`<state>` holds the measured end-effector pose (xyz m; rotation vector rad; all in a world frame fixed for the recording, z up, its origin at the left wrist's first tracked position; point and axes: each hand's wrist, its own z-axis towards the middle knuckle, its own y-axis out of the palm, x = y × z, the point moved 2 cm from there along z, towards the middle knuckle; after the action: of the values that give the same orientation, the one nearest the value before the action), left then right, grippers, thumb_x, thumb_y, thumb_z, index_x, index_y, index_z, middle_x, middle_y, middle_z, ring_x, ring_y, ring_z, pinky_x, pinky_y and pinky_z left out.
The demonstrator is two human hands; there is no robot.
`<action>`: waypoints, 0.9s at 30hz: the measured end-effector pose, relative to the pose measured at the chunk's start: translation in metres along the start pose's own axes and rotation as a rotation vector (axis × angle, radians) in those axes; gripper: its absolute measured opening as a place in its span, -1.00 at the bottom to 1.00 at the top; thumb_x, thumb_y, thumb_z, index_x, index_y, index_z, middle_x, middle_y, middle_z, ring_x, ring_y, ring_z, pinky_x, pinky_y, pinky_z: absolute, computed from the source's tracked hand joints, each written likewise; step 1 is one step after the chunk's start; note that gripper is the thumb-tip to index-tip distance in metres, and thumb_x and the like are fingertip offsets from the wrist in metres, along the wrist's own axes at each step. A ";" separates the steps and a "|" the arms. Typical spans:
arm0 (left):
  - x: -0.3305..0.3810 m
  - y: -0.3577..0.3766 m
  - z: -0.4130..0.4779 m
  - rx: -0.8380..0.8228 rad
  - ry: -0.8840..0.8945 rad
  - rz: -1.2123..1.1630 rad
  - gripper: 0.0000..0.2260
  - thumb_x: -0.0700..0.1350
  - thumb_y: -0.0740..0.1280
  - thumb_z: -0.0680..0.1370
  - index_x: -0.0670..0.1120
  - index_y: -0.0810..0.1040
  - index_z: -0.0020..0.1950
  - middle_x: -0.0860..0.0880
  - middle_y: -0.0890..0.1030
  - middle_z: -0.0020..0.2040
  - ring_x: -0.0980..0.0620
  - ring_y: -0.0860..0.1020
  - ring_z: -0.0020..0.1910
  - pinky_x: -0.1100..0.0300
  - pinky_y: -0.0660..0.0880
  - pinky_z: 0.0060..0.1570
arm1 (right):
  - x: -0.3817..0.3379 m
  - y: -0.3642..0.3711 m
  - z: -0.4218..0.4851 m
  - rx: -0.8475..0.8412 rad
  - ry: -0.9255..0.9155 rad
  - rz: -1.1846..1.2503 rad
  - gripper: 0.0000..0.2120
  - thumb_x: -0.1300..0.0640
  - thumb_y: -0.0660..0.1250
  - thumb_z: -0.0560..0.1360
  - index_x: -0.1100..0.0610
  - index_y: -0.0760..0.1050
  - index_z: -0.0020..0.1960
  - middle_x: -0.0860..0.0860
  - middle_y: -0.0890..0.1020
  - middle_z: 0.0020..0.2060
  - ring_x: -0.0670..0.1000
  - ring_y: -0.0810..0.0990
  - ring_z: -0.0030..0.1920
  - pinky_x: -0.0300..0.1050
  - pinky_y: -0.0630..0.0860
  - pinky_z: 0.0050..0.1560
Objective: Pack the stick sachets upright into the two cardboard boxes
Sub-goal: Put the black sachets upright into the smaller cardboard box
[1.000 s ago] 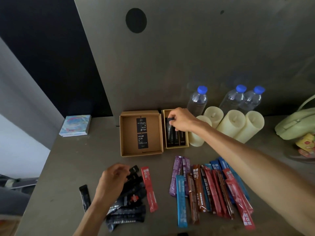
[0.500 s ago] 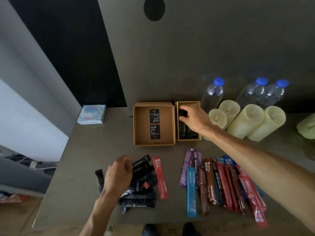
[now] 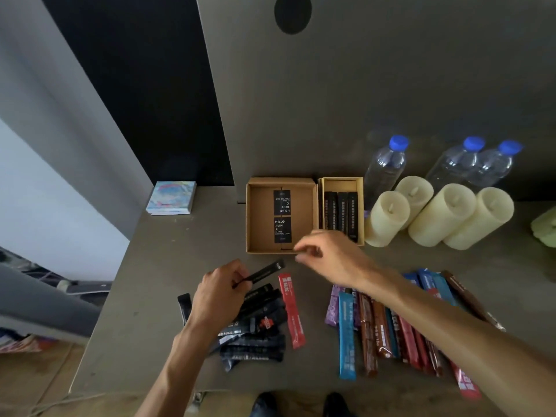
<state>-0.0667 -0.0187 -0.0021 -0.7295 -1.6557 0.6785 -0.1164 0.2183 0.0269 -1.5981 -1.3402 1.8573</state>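
Left hand (image 3: 219, 296) grip clamped on black sachet (image 3: 264, 272), over the worktop (image 3: 180, 266) pile (image 3: 255, 341) near wide box (image 3: 258, 218). Right hand (image 3: 328, 257) blurred, fingers loosely curled, looks empty. Best: right takes the free end, stands it vertical beside the packed sachets (image 3: 341, 212) in narrow box (image 3: 341, 185).
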 end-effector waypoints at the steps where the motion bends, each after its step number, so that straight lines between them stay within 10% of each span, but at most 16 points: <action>1: 0.007 -0.002 -0.001 -0.008 0.030 -0.024 -0.90 -0.10 0.43 0.51 0.11 0.58 -0.11 0.19 0.64 -0.20 0.18 0.59 -0.14 0.16 0.55 -0.09 | -0.008 0.006 0.000 -0.048 -0.029 -0.034 -0.69 -0.02 0.39 0.56 0.07 0.58 0.25 -0.07 0.60 -0.02 -0.16 0.54 -0.14 -0.21 0.54 -0.07; 6: 0.024 -0.006 0.001 0.018 0.088 -0.165 -0.88 -0.14 0.46 0.49 0.09 0.62 -0.12 0.17 0.66 -0.19 0.24 0.60 -0.15 0.34 0.51 -0.14 | -0.019 0.023 0.007 -0.068 -0.093 -0.121 -0.77 -0.07 0.37 0.58 0.08 0.65 0.07 -0.09 0.58 -0.09 -0.09 0.57 -0.11 -0.15 0.51 -0.07; 14: 0.018 0.012 0.001 0.078 -0.259 -1.222 -0.93 -0.27 0.42 0.51 -0.17 0.60 -0.03 -0.11 0.67 -0.11 -0.04 0.62 -0.06 0.10 0.51 0.03 | 0.000 0.024 -0.006 -0.207 0.065 0.218 -0.86 -0.01 0.38 0.59 -0.02 0.69 0.08 -0.22 0.67 -0.12 -0.22 0.58 -0.08 -0.19 0.47 -0.04; 21: 0.029 0.028 -0.005 0.087 -0.206 -0.943 -0.84 -0.07 0.44 0.52 -0.17 0.64 -0.08 -0.05 0.68 -0.21 0.05 0.64 -0.17 0.14 0.55 -0.02 | 0.000 0.026 -0.012 -0.304 0.078 0.166 -0.88 -0.08 0.40 0.57 -0.16 0.59 -0.15 -0.24 0.58 -0.26 -0.29 0.49 -0.24 -0.29 0.31 -0.20; 27: 0.038 0.020 -0.005 0.006 -0.019 -0.519 -0.87 -0.04 0.50 0.47 0.05 0.60 -0.04 0.05 0.70 -0.21 0.10 0.67 -0.23 0.14 0.62 -0.22 | -0.006 -0.002 -0.003 -0.013 0.043 0.250 -0.89 0.02 0.42 0.56 0.03 0.67 0.03 -0.16 0.66 -0.14 -0.20 0.61 -0.13 -0.28 0.51 -0.07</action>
<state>-0.0653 0.0233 0.0069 -0.2646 -1.7615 0.3184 -0.1128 0.2157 0.0318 -1.8750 -1.1820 1.9437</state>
